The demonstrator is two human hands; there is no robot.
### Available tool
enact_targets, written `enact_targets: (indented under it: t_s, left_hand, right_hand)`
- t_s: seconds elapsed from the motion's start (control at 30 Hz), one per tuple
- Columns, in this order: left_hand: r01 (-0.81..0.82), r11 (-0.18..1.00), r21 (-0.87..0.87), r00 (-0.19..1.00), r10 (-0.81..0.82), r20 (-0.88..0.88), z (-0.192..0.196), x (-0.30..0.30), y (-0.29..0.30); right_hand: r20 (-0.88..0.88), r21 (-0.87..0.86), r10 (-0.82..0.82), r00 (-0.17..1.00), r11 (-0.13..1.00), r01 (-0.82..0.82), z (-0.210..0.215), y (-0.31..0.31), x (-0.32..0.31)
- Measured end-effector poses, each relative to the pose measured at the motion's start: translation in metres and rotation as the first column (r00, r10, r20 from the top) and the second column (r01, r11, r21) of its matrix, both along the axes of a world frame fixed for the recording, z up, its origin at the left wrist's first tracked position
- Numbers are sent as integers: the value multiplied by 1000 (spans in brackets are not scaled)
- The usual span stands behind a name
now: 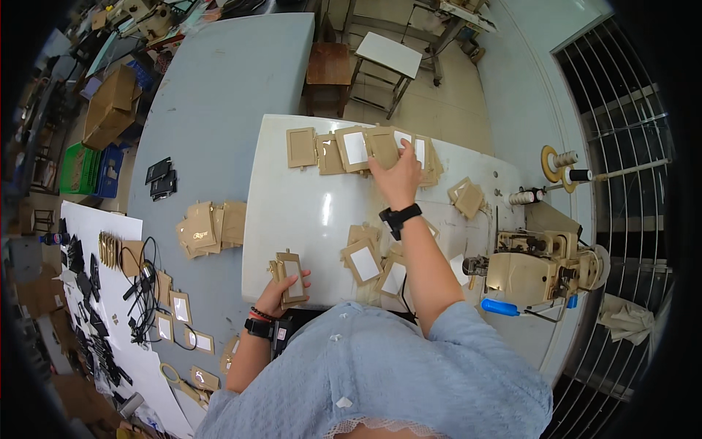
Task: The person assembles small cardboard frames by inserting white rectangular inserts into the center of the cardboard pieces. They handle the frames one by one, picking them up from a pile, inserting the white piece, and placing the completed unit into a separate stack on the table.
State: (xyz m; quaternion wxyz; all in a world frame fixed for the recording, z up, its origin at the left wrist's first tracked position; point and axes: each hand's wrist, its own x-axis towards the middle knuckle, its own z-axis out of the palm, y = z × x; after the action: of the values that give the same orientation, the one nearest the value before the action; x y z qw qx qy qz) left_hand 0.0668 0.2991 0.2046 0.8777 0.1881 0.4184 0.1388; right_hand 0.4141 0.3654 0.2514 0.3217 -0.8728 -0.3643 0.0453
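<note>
My left hand (276,294) is wrapped around a few tan card holders (294,274) with small metal fittings, upright at the table's near left edge. At the far edge lies an overlapping row of tan card holders (300,146), some with white inserts. My right hand (398,175) reaches over this row, thumb and fingers on opposite sides of one tan card holder (382,143). Beneath my right forearm, more card holders (364,263) lie loosely, partly hidden by the arm.
A sewing machine (526,274) stands to the right, with thread cones (563,159) beyond it. Two card holders (466,197) lie near it. On the grey table at left are a tan stack (201,228), black pieces (162,179), tangled black cords (146,282) and scissors (175,377).
</note>
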Motion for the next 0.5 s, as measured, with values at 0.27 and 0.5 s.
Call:
enact_targets:
  t_s: [0.27, 0.5]
  left_hand:
    - [-151, 989, -3, 986, 150, -72, -7, 2, 2]
    - [-136, 991, 17, 978, 137, -159, -11, 4, -7]
  right_hand:
    - [-786, 219, 261, 560, 965, -144, 10, -64, -2]
    - [-745, 17, 156, 649, 976, -215, -11, -119, -15]
